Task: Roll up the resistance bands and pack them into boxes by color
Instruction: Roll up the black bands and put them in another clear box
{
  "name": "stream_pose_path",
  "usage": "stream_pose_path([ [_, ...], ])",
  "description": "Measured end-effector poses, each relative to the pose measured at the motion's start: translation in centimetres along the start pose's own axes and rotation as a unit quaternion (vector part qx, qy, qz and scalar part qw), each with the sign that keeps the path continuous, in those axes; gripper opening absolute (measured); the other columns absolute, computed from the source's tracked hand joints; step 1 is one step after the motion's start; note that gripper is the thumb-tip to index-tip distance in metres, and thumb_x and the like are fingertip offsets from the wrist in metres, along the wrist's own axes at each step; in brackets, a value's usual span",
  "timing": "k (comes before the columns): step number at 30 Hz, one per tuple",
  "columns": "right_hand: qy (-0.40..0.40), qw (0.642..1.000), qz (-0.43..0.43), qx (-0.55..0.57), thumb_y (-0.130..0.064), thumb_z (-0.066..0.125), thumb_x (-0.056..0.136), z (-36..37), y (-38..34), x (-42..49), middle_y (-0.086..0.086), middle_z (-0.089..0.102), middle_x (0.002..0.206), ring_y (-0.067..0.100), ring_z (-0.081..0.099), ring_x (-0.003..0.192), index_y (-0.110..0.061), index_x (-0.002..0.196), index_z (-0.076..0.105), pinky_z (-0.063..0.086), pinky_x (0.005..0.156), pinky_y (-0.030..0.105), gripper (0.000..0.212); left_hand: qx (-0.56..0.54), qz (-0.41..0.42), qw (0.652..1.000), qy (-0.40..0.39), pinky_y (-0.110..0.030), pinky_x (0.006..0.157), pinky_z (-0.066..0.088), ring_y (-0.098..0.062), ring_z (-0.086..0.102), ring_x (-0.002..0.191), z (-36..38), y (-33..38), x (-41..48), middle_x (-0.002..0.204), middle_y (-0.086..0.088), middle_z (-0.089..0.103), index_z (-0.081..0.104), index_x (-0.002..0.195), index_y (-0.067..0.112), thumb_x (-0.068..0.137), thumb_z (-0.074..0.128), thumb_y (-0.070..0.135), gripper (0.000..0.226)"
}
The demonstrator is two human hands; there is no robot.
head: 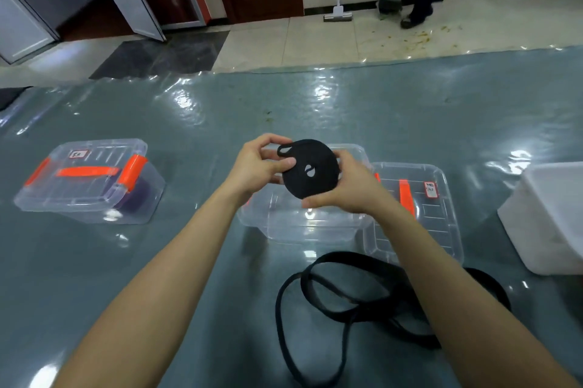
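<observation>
Tightly coiled black band, small hole.

A coiled black band, a flat disc, is above the open box; loose black bands lie tangled by the bench's near edge. A closed box sits toward the left edge.

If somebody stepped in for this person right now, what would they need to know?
Left hand and right hand both grip the rolled black band above the open clear box; a lid lies to its right.
Done: the closed box holds a purple band.
Left: put this roll in, then roll the loose black bands on the table.
</observation>
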State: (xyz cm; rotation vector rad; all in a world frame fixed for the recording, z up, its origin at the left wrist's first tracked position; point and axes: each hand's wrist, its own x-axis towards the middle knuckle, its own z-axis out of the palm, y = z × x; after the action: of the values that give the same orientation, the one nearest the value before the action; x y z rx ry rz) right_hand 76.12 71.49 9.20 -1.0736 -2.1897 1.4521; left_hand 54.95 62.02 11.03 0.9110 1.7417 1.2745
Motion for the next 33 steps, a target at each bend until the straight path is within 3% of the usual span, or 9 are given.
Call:
stream_pose_path([
  [2, -0.01, 0.99, 0.001, -0.139, -0.054, 0.102, 0.039, 0.8, 0.9, 1.6, -0.021, 0.064, 0.113, 0.003, 0.064, 0.098, -0.063, 0.136, 0.045, 0.05, 0.065, 0.014, 0.112, -0.018, -0.042, 0.999, 0.002, -0.048, 0.078, 0.068, -0.03, 0.081, 0.09, 0.5, -1.8, 1.3, 0.091, -0.012, 0.08, 0.075, 0.122, 0.016, 0.093, 0.084, 0.003, 0.033],
  [4, -0.011, 0.971, 0.026, -0.238, -0.056, 0.101, 0.043, 2.0, 2.1, 3.1, -0.007, 0.053, 0.126, 0.013, 0.053, 0.105, -0.028, 0.15, 0.041, 0.043, 0.068, 0.019, 0.127, -0.041, -0.086, 0.995, 0.012, -0.049, 0.081, 0.069, -0.033, 0.081, 0.094, 1.2, -3.6, 2.2, 0.101, -0.019, 0.078, 0.074, 0.123, 0.015, 0.093, 0.083, 0.001, 0.034],
  [7, -0.013, 0.956, 0.07, -0.284, -0.058, 0.098, 0.051, 3.6, 3.6, 4.7, 0.005, 0.046, 0.132, 0.019, 0.051, 0.099, -0.011, 0.145, 0.04, 0.044, 0.077, 0.029, 0.12, -0.065, -0.146, 0.987, 0.022, -0.048, 0.082, 0.069, -0.03, 0.079, 0.091, 2.1, -5.6, 3.1, 0.107, -0.021, 0.075, 0.07, 0.126, 0.011, 0.094, 0.081, -0.001, 0.036],
  [11, -0.013, 0.95, 0.086, -0.301, -0.055, 0.096, 0.053, 5.0, 4.7, 5.5, 0.008, 0.038, 0.125, 0.029, 0.062, 0.092, -0.006, 0.134, 0.042, 0.055, 0.073, 0.037, 0.108, -0.084, -0.197, 0.976, 0.03, -0.039, 0.073, 0.069, -0.032, 0.076, 0.092, 3.0, -7.3, 3.3, 0.113, -0.026, 0.073, 0.066, 0.131, 0.005, 0.097, 0.077, -0.002, 0.036],
  [15, -0.045, 0.94, 0.123, -0.315, -0.056, 0.095, 0.057, 6.1, 5.5, 6.0, 0.01, 0.043, 0.124, 0.029, 0.062, 0.092, -0.003, 0.134, 0.045, 0.053, 0.074, 0.036, 0.106, -0.069, -0.271, 0.96, 0.019, -0.041, 0.066, 0.068, -0.034, 0.074, 0.088, 3.6, -8.1, 4.1, 0.118, -0.026, 0.075, 0.066, 0.128, 0.005, 0.103, 0.061, -0.006, 0.027],
  [20, -0.119, 0.915, 0.145, -0.356, -0.061, 0.088, 0.07, 7.3, 5.9, 7.3, 0.01, 0.035, 0.11, 0.032, 0.054, 0.118, 0.001, 0.14, 0.044, 0.047, 0.079, 0.033, 0.103, 0.072, -0.313, 0.947, -0.028, -0.054, 0.083, 0.067, -0.036, 0.07, 0.088, 3.7, -9.0, 5.6, 0.113, -0.027, 0.072, 0.071, 0.12, -0.005, 0.095, 0.045, -0.012, 0.037],
  [23, -0.142, 0.905, 0.167, -0.364, -0.062, 0.081, 0.075, 8.0, 6.2, 7.9, 0.011, 0.045, 0.117, 0.032, 0.05, 0.123, -0.002, 0.141, 0.049, 0.049, 0.093, 0.033, 0.095, 0.199, -0.307, 0.928, -0.064, -0.039, 0.074, 0.056, -0.033, 0.063, 0.087, 3.7, -9.4, 6.7, 0.125, -0.026, 0.074, 0.074, 0.125, -0.002, 0.097, 0.049, -0.004, 0.038],
  [26, -0.158, 0.887, 0.178, -0.396, -0.069, 0.076, 0.075, 8.4, 6.5, 8.7, 0.013, 0.054, 0.127, 0.034, 0.05, 0.122, -0.005, 0.137, 0.055, 0.046, 0.106, 0.036, 0.092, 0.25, -0.296, 0.917, -0.093, -0.032, 0.068, 0.048, -0.03, 0.058, 0.085, 3.7, -9.7, 7.6, 0.109, -0.022, 0.072, 0.074, 0.126, -0.004, 0.098, 0.048, -0.003, 0.038],
  [33, -0.149, 0.877, 0.223, -0.399, -0.062, 0.091, 0.066, 9.1, 7.1, 9.5, 0.021, 0.044, 0.134, 0.034, 0.06, 0.118, 0.007, 0.149, 0.035, 0.053, 0.094, 0.032, 0.122, 0.28, -0.284, 0.909, -0.118, -0.034, 0.073, 0.043, -0.027, 0.052, 0.085, 3.8, -10.3, 8.6, 0.096, -0.017, 0.065, 0.075, 0.123, -0.006, 0.094, 0.045, -0.007, 0.042],
])
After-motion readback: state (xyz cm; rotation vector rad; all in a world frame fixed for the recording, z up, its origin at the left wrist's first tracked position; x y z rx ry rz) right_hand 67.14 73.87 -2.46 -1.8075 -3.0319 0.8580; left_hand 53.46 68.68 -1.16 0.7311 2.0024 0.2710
